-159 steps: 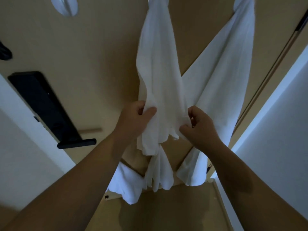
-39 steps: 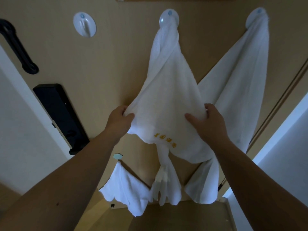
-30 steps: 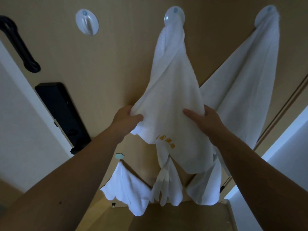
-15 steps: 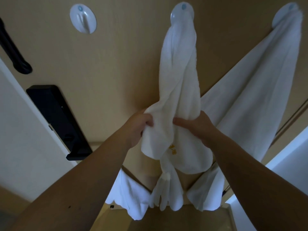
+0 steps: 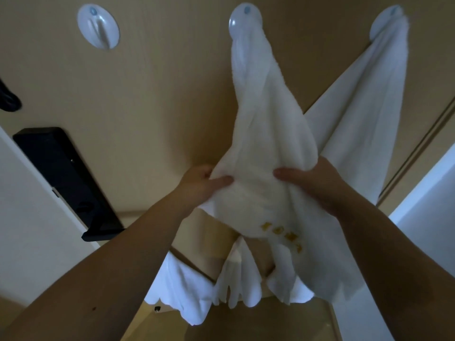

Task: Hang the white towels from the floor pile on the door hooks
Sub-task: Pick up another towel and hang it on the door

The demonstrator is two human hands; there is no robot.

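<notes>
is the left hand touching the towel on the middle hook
Touching. The head view shows the left hand gripping the left edge of the middle towel, thumb lying over the cloth, while the right hand holds the other edge.

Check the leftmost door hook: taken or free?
Free. The left hook is bare, its prong exposed, while the middle hook and right hook each carry a white towel.
</notes>
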